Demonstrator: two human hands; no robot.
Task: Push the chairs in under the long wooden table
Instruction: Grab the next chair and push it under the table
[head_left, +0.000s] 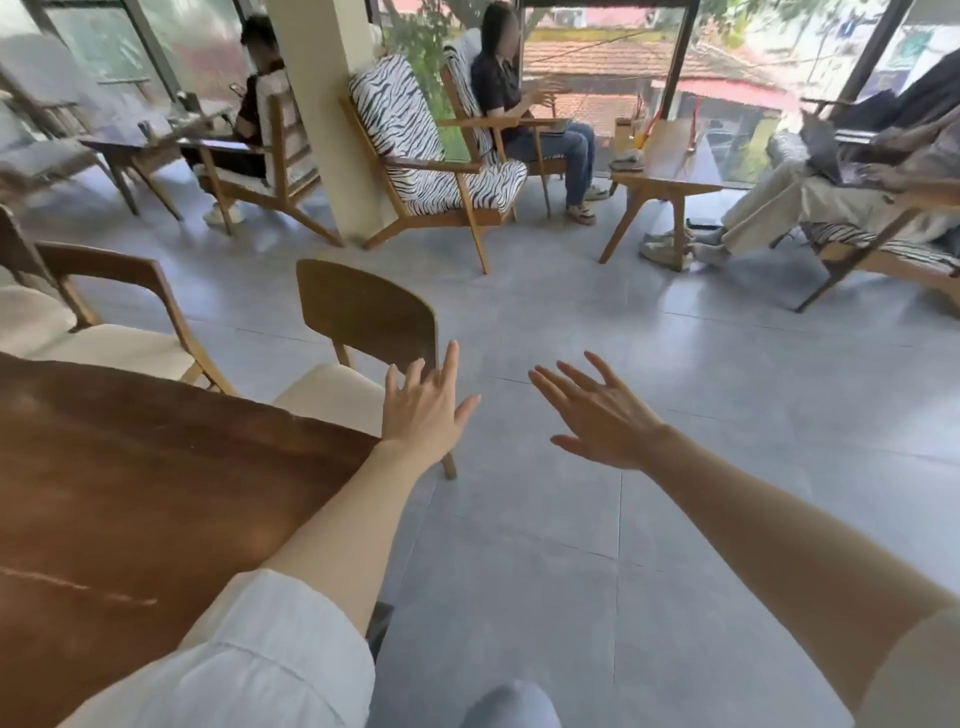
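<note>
our left hand (423, 410) & right hand (602, 418) reach fwd over grey floor (649, 364), fingers (451, 358) spread wide, gripping nothing. nearest chair (363, 312), wooden back, cream seat, stands just beyond left hand at corner of long wooden desk (156, 467), seat partly tucked under edge. second chair (111, 291) sits further left along same desk side. seated people by windows behind.

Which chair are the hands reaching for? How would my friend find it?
Find the long wooden table at the left. At its near corner stands a chair with a cream seat. Unlike the chair beside it, whose back is an open frame, this one's back is a solid curved wooden panel.
</note>
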